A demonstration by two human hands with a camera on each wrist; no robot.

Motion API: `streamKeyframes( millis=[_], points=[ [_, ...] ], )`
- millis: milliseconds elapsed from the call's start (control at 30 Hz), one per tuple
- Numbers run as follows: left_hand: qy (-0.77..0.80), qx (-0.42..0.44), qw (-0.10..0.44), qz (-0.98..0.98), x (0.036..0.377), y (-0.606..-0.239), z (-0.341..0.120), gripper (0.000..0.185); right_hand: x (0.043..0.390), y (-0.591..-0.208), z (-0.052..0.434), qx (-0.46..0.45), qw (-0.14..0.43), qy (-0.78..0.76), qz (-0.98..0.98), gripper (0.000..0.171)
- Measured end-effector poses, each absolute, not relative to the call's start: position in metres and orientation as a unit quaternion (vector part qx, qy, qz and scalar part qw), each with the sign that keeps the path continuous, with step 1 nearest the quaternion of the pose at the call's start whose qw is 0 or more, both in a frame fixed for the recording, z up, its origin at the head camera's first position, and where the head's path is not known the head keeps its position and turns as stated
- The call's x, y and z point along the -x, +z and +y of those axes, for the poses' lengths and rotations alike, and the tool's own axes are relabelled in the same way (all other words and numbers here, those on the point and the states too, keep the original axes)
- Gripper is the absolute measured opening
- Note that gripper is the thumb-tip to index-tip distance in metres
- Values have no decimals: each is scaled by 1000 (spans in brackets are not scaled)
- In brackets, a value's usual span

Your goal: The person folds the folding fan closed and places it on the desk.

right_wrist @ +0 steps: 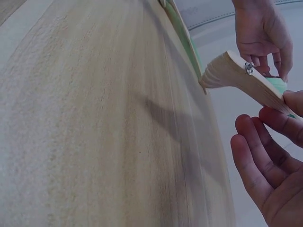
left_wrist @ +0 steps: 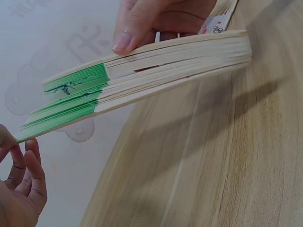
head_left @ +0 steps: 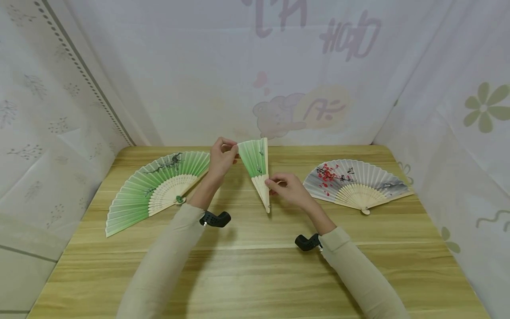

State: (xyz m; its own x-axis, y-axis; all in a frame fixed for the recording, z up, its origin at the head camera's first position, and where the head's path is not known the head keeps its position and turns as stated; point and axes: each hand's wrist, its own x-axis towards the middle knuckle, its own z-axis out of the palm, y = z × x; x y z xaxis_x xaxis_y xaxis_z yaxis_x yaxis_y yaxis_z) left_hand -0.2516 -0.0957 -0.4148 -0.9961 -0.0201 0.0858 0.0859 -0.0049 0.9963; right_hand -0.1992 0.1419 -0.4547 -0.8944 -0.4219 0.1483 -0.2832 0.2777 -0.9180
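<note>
We held a small green fan (head_left: 256,170) above the middle of the bench (head_left: 255,266), between the two fans that lay flat on it. It was only slightly spread, a narrow wedge with its pivot pointing down towards us and its green paper edge pointing away. Our left hand (head_left: 221,156) pinched the upper corner of the paper leaf between thumb and fingers. Our right hand (head_left: 287,187) pinched the pale wooden ribs (left_wrist: 189,59) lower down, just above the pivot (right_wrist: 248,67). The left wrist view showed the ribs stacked almost tight together, with only thin gaps between them.

To the left of the held fan lay a large green fan (head_left: 153,188), fully spread on the bench, near our left forearm. To the right of the held fan lay a white fan (head_left: 356,184) with red blossoms, also fully spread, well apart from our right hand.

Judging by how things lay, we took the two outer fans to be finished with and the middle one to be mid-way. From these pictures alone we could not tell whether it was being opened or folded shut.
</note>
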Motion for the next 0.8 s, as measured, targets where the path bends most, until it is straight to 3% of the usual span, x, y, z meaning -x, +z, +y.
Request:
streamKeyframes(
  millis=[800],
  points=[
    [-718,3,40,-695,249,-413,-92,12,198,-459,137,217,80,-579,782,20]
  ],
)
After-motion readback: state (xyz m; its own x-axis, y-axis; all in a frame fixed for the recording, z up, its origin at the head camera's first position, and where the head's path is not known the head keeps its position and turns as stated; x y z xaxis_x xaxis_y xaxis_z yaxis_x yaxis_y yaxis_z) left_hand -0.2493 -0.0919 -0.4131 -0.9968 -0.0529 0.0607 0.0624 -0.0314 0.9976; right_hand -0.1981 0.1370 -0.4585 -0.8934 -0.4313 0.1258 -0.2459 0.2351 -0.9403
